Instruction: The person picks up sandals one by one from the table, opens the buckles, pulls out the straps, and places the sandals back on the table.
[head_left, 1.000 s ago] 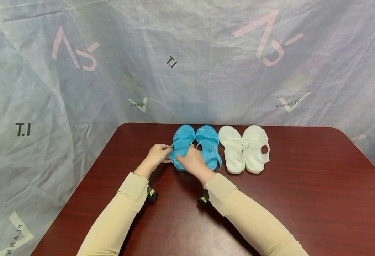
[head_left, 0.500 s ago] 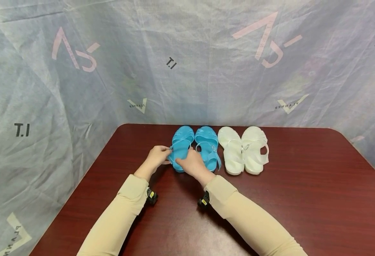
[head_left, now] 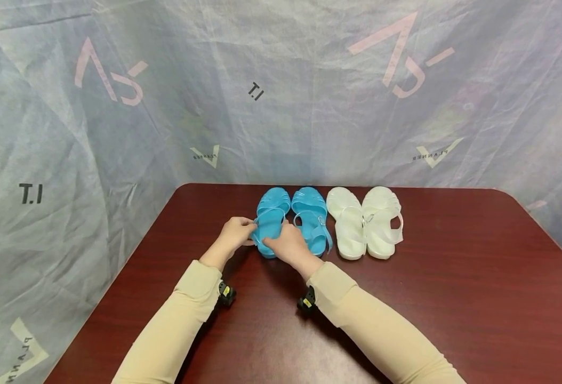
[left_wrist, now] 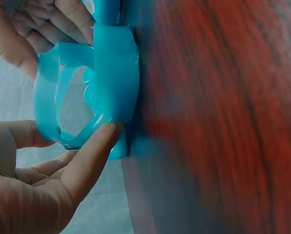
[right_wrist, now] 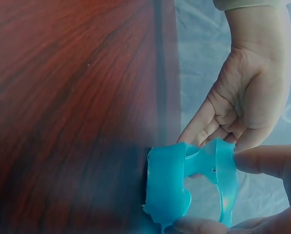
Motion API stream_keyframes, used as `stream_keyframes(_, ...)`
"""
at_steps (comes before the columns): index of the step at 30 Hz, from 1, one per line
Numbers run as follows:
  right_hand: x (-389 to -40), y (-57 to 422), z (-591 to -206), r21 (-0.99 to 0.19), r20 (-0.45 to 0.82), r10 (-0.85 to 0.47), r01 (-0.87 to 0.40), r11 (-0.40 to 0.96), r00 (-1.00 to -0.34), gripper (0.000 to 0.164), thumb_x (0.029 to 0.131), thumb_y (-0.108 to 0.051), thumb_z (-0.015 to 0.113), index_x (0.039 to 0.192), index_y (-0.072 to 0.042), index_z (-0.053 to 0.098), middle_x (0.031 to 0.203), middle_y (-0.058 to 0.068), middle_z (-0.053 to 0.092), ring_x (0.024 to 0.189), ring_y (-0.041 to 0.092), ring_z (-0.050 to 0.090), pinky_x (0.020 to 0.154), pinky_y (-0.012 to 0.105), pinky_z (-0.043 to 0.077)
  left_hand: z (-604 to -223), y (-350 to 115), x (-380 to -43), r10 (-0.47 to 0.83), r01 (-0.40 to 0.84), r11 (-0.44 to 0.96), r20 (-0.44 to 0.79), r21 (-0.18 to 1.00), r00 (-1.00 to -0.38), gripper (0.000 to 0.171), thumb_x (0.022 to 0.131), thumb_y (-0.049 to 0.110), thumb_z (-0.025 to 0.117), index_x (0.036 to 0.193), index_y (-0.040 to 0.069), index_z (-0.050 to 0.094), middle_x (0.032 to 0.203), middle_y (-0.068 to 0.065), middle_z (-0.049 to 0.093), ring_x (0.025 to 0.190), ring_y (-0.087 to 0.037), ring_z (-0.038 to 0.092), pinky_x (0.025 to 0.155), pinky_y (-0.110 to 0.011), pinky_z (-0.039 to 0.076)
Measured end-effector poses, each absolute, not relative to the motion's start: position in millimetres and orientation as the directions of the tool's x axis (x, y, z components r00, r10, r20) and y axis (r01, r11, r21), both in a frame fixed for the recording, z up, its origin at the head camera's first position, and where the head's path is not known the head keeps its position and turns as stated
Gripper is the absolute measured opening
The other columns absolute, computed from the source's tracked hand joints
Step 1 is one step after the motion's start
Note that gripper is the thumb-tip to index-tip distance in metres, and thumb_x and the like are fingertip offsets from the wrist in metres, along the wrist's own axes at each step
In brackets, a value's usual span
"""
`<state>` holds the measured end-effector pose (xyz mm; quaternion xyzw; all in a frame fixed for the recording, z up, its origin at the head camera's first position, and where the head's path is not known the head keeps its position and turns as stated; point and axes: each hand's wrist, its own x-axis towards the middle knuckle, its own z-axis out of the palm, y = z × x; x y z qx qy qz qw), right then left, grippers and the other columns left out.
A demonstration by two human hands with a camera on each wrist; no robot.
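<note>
The leftmost blue jelly sandal point(head_left: 270, 224) lies on the table, toe toward the back, between the two hands. At its left side the left hand point(head_left: 235, 233) pinches the ankle strap, thumb near the sole's edge in the left wrist view, where the blue heel point(left_wrist: 117, 73) faces the camera. From the other side the right hand point(head_left: 289, 244) holds the sandal, its index finger against the strap and its thumb low by the heel. The right hand's fingers are partly hidden in the head view. Close on the right lies the second blue sandal point(head_left: 310, 201), its strap end hanging out.
Two white sandals, one point(head_left: 350, 237) next to the blue pair and another point(head_left: 380, 202) farther right, lie in the same row. The dark red table point(head_left: 454, 277) extends to both sides. A grey printed cloth point(head_left: 290, 133) hangs behind its back edge.
</note>
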<state>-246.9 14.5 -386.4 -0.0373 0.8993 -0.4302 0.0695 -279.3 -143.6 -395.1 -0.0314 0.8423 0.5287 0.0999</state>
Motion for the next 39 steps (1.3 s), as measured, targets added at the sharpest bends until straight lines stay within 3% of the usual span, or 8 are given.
stream_keyframes(39, -220, 13, -396, -0.817, -0.024, -0.148, -0.065, 0.573, -0.989, 0.083, 0.09, -0.028, 0.069, 0.147, 0.013, 0.025, 0.141, 0.028, 0.048, 0.126, 0.039, 0.052, 0.098, 0.05, 0.048, -400, -148, -257, 0.043, -0.115, 0.48, -0.154, 0.87, -0.987, 0.038, 0.1, 0.017, 0.05, 0.128, -0.008, 0.056, 0.125, -0.026, 0.058, 0.106, -0.034, 0.065, 0.082, -0.037, 0.058)
